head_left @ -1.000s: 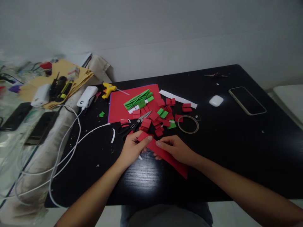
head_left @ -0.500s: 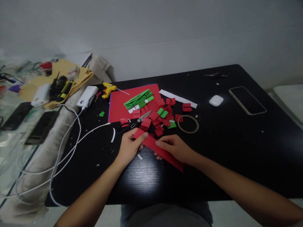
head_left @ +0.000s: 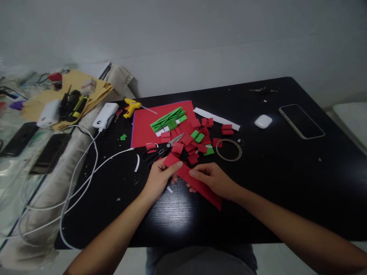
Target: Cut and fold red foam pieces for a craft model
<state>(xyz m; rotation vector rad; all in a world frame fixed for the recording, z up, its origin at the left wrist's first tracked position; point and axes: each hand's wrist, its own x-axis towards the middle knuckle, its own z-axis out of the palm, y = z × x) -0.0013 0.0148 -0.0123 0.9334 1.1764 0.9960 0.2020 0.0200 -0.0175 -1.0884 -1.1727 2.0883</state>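
A long red paper strip [head_left: 205, 191] slants down to the right between my hands. My left hand [head_left: 160, 177] pinches its upper left end, thumb on top. My right hand [head_left: 210, 178] grips it around the middle, thumb above and fingertips below. Just beyond lie several folded red paper pieces [head_left: 177, 148] and a few green ones [head_left: 197, 136]. Black-handled scissors [head_left: 160, 152] sit to the left of the pile, blades partly apart. Behind, a folded green paper bundle [head_left: 168, 120] rests on a red sheet [head_left: 140, 130].
On the black table [head_left: 286, 191] are a tape ring [head_left: 241, 151], a white strip [head_left: 216, 118], a white case [head_left: 263, 121], a phone [head_left: 302, 121], a yellow glue gun [head_left: 132, 107] and a power bank [head_left: 105, 115]. White cables [head_left: 96, 152] run along the left.
My left thumb and fingers have shifted slightly right along the red strip. My right hand has hardly moved.
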